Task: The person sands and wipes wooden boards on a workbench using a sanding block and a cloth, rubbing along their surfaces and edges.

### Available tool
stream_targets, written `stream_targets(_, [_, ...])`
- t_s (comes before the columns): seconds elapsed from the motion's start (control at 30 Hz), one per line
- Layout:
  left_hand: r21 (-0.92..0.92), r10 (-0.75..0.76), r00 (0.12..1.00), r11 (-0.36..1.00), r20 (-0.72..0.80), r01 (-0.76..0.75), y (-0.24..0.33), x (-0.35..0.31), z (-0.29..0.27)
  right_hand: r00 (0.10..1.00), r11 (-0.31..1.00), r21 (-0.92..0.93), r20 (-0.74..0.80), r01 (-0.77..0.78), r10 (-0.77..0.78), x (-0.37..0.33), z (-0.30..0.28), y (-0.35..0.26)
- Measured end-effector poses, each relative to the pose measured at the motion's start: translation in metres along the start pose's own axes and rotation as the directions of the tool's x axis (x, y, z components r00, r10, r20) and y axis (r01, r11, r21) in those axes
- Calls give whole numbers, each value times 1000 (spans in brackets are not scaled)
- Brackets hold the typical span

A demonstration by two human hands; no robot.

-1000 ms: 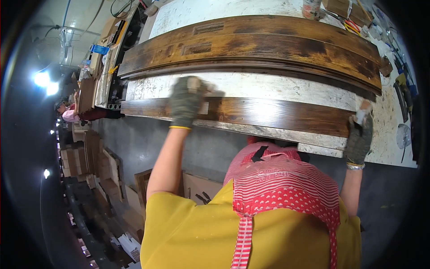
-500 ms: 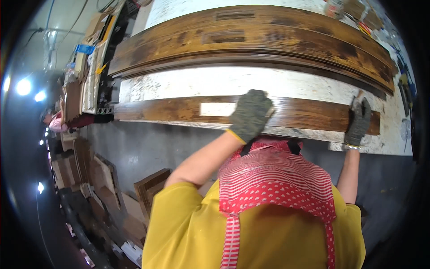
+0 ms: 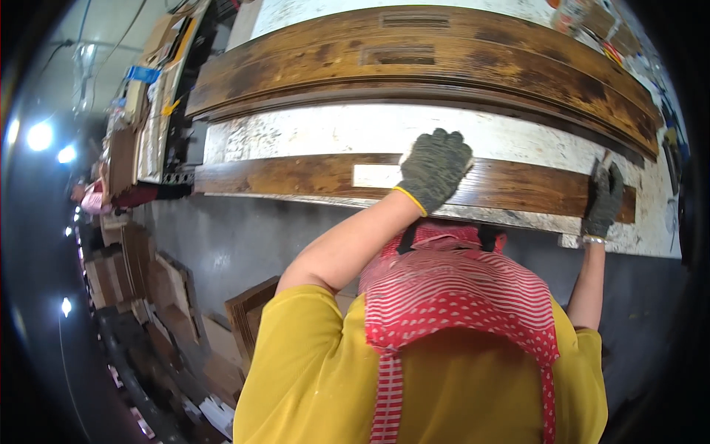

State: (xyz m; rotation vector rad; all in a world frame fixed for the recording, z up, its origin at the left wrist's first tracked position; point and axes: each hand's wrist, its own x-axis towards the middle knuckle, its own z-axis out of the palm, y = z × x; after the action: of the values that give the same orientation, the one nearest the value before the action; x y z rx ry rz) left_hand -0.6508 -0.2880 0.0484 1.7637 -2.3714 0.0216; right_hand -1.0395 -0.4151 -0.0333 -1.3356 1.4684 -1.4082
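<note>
"Where do we find the narrow brown board (image 3: pixel 296 174)?"

"We see it lying flat on the white worktable (image 3: pixel 318 129), which shows along both its long sides. A pale rectangular opening (image 3: pixel 376 175) sits left of the board's middle."

"And our hands?"

"Our gloved left hand (image 3: pixel 436 169) rests over the board, just right of that opening, fingers curled down. A pale edge (image 3: pixel 469 164) peeks out beside the glove, but we can't tell how firmly anything is gripped. Our gloved right hand (image 3: pixel 603 200) is bent over the board near its right end, a small pale-brown piece (image 3: pixel 607 157) at the fingertips; its grip we can't tell either."

"Farther out?"

"Beyond the board we have wide brown panels (image 3: pixel 503 59) with two rectangular recesses; well left of it stands a co-worker (image 3: pixel 92 201)."
</note>
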Motion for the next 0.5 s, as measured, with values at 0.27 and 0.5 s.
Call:
stream_targets(0.27, [276,-425,873,892,240,358,-110,-95,-72,1000,996,-81,-9,24,-24,5,-5,14])
stream_targets(0.5, [33,-291,948,957,125,290,-67,-81,-32,996,993,84,-2,-86,87,11,-4,14])
